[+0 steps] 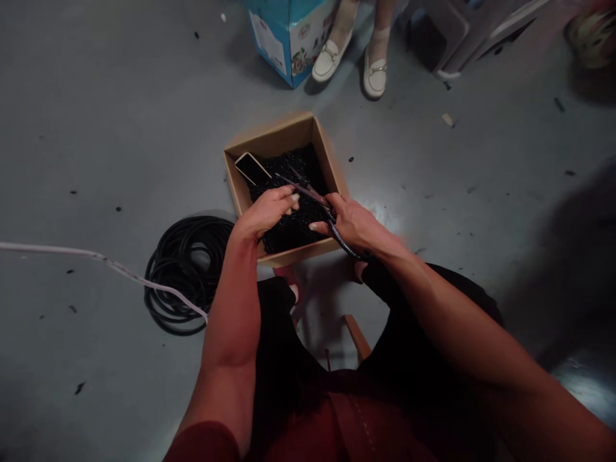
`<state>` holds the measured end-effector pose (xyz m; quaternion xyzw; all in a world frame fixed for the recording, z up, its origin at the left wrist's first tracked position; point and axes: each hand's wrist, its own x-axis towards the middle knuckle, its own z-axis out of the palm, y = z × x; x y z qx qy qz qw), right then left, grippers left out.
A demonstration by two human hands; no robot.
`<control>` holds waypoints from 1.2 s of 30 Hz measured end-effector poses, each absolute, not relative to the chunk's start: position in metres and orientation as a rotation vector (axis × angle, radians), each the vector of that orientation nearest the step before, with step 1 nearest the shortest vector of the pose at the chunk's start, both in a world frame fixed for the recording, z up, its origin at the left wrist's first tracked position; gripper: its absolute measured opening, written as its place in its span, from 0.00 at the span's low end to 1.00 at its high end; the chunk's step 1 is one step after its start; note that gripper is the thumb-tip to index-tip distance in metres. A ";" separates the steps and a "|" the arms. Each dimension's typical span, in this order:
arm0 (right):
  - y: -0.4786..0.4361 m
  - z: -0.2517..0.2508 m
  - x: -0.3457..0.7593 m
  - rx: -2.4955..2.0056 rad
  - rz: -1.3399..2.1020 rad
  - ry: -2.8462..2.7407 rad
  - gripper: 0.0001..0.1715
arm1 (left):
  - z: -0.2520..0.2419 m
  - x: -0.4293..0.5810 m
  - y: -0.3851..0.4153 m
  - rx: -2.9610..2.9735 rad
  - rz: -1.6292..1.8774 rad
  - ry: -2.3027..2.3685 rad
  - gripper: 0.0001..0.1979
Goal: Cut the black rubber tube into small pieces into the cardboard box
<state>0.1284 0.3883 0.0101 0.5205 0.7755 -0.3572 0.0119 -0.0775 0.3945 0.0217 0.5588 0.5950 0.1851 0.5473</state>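
Observation:
An open cardboard box (234, 183) sits on the grey floor in front of me, filled with small black pieces (293, 232). A phone (252, 168) leans in its far left corner. My right hand (353, 224) is closed around the handles of a pair of scissors (308, 190), blades pointing up-left over the box. My left hand (266, 212) hovers over the box with fingers curled at the scissor blades, pinching something dark I cannot make out. A black hose end curves under my right hand.
A coil of black hose (185, 273) lies on the floor left of the box, with a white cord (96, 258) running across it. A person in white shoes (375, 74) stands beyond the box beside a blue carton (283, 38). Black scraps dot the floor.

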 end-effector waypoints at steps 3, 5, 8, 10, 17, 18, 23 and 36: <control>0.386 0.011 0.126 1.657 -1.110 2.407 0.25 | 0.019 -0.080 0.395 1.333 0.445 1.395 0.10; 0.386 0.012 0.125 1.656 -1.119 2.398 0.22 | 0.017 -0.081 0.395 1.332 0.454 1.372 0.10; 0.385 0.012 0.123 1.646 -1.142 2.374 0.20 | 0.012 -0.082 0.395 1.315 0.467 1.350 0.09; 0.384 0.011 0.122 1.659 -1.134 2.349 0.20 | 0.008 -0.082 0.395 1.286 0.476 1.360 0.09; 0.379 0.001 0.119 1.658 -1.015 2.263 0.22 | -0.004 -0.079 0.394 1.216 0.399 1.432 0.09; 0.379 0.000 0.119 1.654 -1.011 2.266 0.22 | -0.004 -0.078 0.394 1.220 0.387 1.441 0.10; 0.377 -0.004 0.118 1.661 -1.018 2.243 0.21 | -0.006 -0.078 0.393 1.265 0.328 1.475 0.12; 0.390 -0.014 0.129 1.856 -1.261 2.235 0.18 | -0.013 -0.081 0.397 1.194 0.485 1.361 0.09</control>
